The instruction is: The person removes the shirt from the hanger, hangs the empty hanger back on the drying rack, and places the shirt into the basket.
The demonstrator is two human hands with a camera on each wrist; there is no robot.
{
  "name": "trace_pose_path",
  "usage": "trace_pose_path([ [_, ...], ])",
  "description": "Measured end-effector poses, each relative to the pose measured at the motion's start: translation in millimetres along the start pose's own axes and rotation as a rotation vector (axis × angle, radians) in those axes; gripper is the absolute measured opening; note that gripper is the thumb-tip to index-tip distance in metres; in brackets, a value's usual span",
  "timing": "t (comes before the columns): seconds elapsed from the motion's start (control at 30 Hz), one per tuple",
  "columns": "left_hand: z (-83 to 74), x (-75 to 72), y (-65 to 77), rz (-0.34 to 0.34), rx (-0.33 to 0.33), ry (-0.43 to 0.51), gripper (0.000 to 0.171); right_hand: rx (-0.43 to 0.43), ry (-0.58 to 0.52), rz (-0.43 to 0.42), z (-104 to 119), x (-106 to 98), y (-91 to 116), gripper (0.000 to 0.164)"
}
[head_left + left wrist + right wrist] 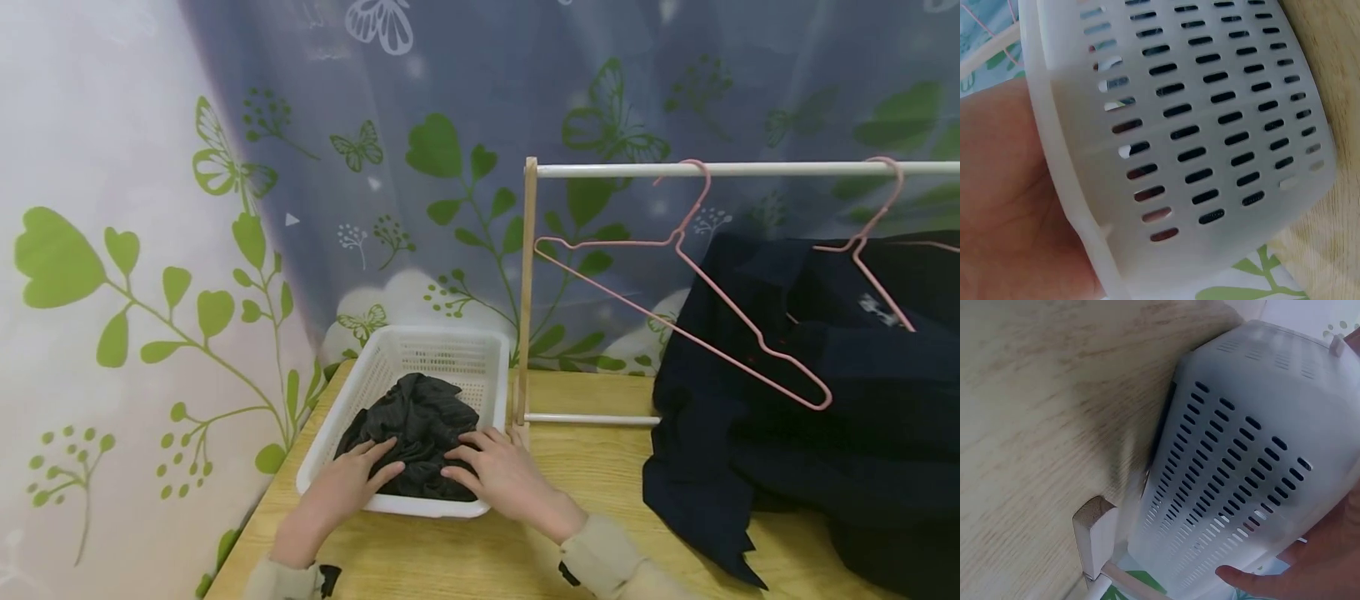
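A crumpled black cloth garment point(420, 417) lies in a white plastic basket point(427, 506) with slotted walls. Over the basket's front left side reaches my left hand point(348, 483), its spread fingertips resting on the cloth. My right hand point(502, 471) comes over the front right rim, with its fingers spread and their tips at the cloth; one finger lies outside the rim. In the left wrist view the palm point(1010, 200) shows behind the basket's rim. Below the rim in the right wrist view, a finger point(1241, 578) points along the outer wall.
Just right of the basket stands a rack with a wooden post point(528, 292) and a white rod point(615, 171). A bare pink hanger point(680, 236) and another pink hanger point(857, 243) hang there. Dark navy clothing point(750, 450) spreads over the wooden table point(450, 558) at right. A patterned curtain point(465, 75) backs everything.
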State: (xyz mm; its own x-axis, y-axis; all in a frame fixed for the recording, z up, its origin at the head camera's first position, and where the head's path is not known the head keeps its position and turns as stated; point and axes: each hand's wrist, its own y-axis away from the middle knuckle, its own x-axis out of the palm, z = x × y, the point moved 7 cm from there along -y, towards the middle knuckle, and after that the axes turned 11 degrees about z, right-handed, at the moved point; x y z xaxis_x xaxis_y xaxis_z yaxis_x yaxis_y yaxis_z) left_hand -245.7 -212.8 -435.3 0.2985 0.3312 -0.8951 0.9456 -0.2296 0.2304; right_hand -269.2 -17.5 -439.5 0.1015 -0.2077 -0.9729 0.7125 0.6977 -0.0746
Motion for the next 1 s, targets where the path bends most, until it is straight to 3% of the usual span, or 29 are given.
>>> trace_pose_path([
  [0.13,0.0,-3.0,-1.1,-0.026,0.009,-0.014,0.053,0.001,-0.002,-0.023,0.7,-1.3,1.4,0.044],
  [0.2,-2.6,-7.3,0.0,-0.079,0.015,-0.06,0.049,-0.002,0.022,-0.05,1.5,-5.1,2.8,0.04],
  [0.27,-6.7,-13.5,2.3,-0.163,0.015,-0.119,0.046,-0.013,0.049,-0.099,2.6,-10.4,4.8,0.036],
  [0.4,-20.4,-29.0,10.9,-0.386,0.032,-0.212,0.042,-0.073,0.1,-0.306,6.8,-31.3,14.1,0.024],
  [0.53,-42.1,-42.6,18.2,-0.586,0.121,-0.263,0.035,-0.12,0.101,-0.52,6.3,-57.7,30.2,0.01],
  [0.67,-65.0,-47.2,21.8,-0.725,0.22,-0.308,0.02,-0.124,0.069,-0.623,-1.6,-75.1,47.6,0.007],
  [0.83,-87.5,-46.0,19.4,-0.819,0.281,-0.316,0.011,-0.087,0.058,-0.653,-13.7,-87.7,66.4,0.007],
  [1.0,-107.7,-41.1,9.3,-0.81,0.309,-0.308,0.011,-0.066,0.101,-0.666,-22.9,-100.4,85.3,0.009],
])
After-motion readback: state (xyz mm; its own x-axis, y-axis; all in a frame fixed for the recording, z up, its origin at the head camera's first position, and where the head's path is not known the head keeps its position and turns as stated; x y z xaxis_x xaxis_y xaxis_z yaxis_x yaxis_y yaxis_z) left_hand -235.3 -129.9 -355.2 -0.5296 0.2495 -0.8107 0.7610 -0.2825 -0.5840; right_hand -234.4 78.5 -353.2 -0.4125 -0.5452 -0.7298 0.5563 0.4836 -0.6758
